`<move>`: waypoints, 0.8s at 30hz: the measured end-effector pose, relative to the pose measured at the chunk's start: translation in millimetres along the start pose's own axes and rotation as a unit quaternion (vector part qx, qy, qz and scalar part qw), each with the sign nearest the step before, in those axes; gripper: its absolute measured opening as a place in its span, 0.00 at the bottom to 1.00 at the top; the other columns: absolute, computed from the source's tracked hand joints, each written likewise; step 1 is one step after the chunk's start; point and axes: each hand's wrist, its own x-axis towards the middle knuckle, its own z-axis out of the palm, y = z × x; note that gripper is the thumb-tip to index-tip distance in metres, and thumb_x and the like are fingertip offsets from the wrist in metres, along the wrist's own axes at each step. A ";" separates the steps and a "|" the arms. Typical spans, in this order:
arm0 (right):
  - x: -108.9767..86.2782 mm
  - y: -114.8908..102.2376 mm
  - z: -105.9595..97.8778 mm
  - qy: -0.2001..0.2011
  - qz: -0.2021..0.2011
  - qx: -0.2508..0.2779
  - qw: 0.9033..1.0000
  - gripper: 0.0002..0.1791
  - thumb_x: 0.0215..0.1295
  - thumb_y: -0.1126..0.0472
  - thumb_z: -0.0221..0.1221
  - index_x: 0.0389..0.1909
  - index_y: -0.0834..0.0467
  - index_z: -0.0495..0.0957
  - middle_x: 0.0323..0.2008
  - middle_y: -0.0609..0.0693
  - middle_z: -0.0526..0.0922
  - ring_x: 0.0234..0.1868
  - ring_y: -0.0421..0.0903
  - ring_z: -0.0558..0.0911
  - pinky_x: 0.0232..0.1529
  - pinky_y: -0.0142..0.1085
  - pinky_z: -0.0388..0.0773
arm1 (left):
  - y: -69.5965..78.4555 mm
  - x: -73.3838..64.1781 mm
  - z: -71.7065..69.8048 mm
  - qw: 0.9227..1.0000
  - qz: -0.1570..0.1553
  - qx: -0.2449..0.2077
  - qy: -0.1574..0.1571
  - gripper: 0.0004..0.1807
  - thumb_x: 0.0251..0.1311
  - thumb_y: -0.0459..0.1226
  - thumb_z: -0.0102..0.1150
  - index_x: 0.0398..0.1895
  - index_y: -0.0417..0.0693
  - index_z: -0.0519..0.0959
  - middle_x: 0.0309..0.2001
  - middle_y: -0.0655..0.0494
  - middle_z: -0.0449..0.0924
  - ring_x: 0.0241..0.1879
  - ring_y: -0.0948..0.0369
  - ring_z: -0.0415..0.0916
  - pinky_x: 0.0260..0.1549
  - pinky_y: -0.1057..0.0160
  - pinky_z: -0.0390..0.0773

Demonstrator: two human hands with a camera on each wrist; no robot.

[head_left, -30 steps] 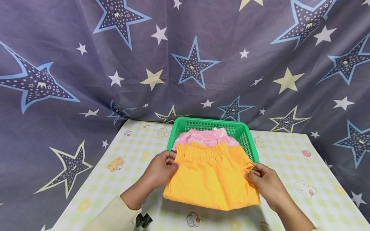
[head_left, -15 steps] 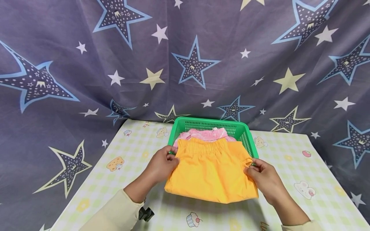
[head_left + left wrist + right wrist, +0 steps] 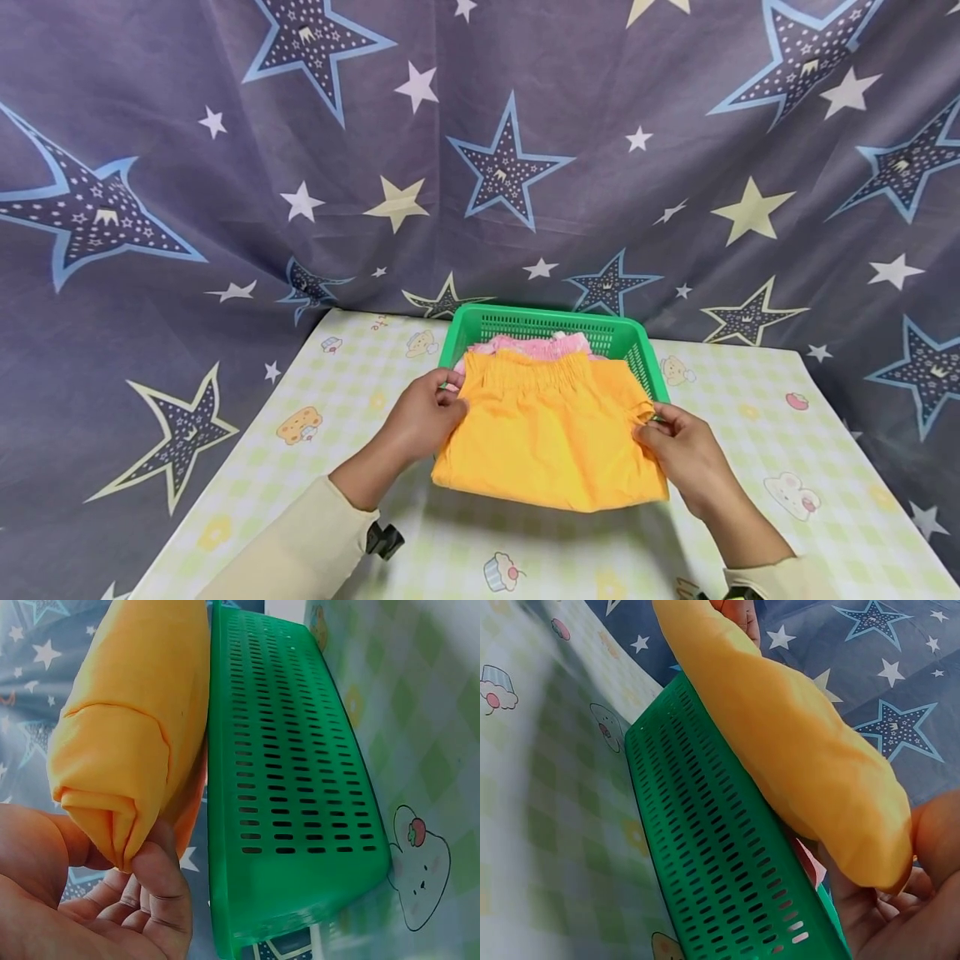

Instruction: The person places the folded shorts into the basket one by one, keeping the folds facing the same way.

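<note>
Folded yellow shorts (image 3: 551, 442) with a gathered elastic waistband hang level over the front part of a green plastic basket (image 3: 465, 317). My left hand (image 3: 423, 417) pinches their left edge between thumb and fingers; the left wrist view shows the folded layers at that corner. On the opposite edge, my right hand (image 3: 690, 458) grips the cloth the same way. Behind the waistband, a pink garment (image 3: 536, 346) lies inside the basket, partly covered by the yellow cloth. Both wrist views show the shorts (image 3: 142, 697) overlapping the rim of the slotted basket wall (image 3: 712, 847).
The basket stands at the back of a table (image 3: 300, 492) with a green-checked, cartoon-printed cloth. A dark star-patterned curtain (image 3: 502, 250) hangs behind and beside it. Black wrist gear (image 3: 384, 542) shows at the left sleeve.
Both hands have carried the yellow shorts slightly forward, toward the basket. The cloth now covers more of the pink garment and the basket front. The grip is unchanged.
</note>
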 end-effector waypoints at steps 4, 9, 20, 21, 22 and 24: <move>3.0 -4.8 0.7 0.004 -0.005 -0.006 1.000 0.28 0.71 0.70 0.58 0.69 0.71 0.65 0.42 0.53 0.77 0.38 0.41 0.76 0.36 0.31 0.80 | 0.9 4.3 -0.5 1.000 0.001 0.000 0.001 0.11 0.69 0.33 0.59 0.52 0.46 0.76 0.30 0.52 0.81 0.26 0.57 0.76 0.27 0.59 0.77; 8.7 -8.2 2.4 0.017 -0.010 -0.016 1.000 0.26 0.71 0.69 0.58 0.68 0.70 0.67 0.41 0.54 0.78 0.34 0.41 0.76 0.34 0.32 0.80 | 2.3 10.0 0.1 1.000 0.000 0.008 0.007 0.11 0.69 0.34 0.59 0.53 0.47 0.77 0.31 0.52 0.81 0.27 0.57 0.77 0.28 0.59 0.78; 21.3 -10.8 3.7 0.020 -0.010 -0.026 0.999 0.28 0.72 0.69 0.57 0.70 0.71 0.65 0.43 0.55 0.78 0.34 0.42 0.77 0.33 0.32 0.79 | 1.5 23.1 1.3 1.000 0.002 0.011 0.018 0.10 0.69 0.34 0.59 0.51 0.47 0.78 0.32 0.53 0.82 0.28 0.57 0.79 0.28 0.59 0.79; 22.4 -11.0 3.6 0.021 -0.009 -0.029 0.999 0.29 0.73 0.68 0.57 0.71 0.71 0.64 0.44 0.57 0.78 0.35 0.42 0.77 0.33 0.32 0.80 | 1.3 24.5 1.8 1.000 0.002 0.011 0.019 0.10 0.69 0.34 0.59 0.51 0.47 0.78 0.32 0.52 0.82 0.28 0.57 0.78 0.28 0.59 0.78; 23.5 -11.2 3.5 0.022 -0.008 -0.031 0.999 0.29 0.73 0.68 0.57 0.72 0.71 0.63 0.45 0.57 0.78 0.35 0.43 0.77 0.34 0.32 0.80 | 1.4 25.8 2.2 1.000 0.002 0.011 0.020 0.10 0.69 0.34 0.59 0.51 0.47 0.78 0.32 0.52 0.82 0.28 0.57 0.78 0.28 0.60 0.78; 26.0 -11.6 3.2 0.025 -0.008 -0.034 0.999 0.31 0.73 0.68 0.57 0.73 0.71 0.62 0.47 0.59 0.78 0.36 0.43 0.78 0.34 0.32 0.80 | 1.6 28.5 3.0 1.000 0.003 0.016 0.023 0.10 0.69 0.34 0.59 0.51 0.46 0.78 0.32 0.53 0.82 0.28 0.57 0.78 0.28 0.60 0.78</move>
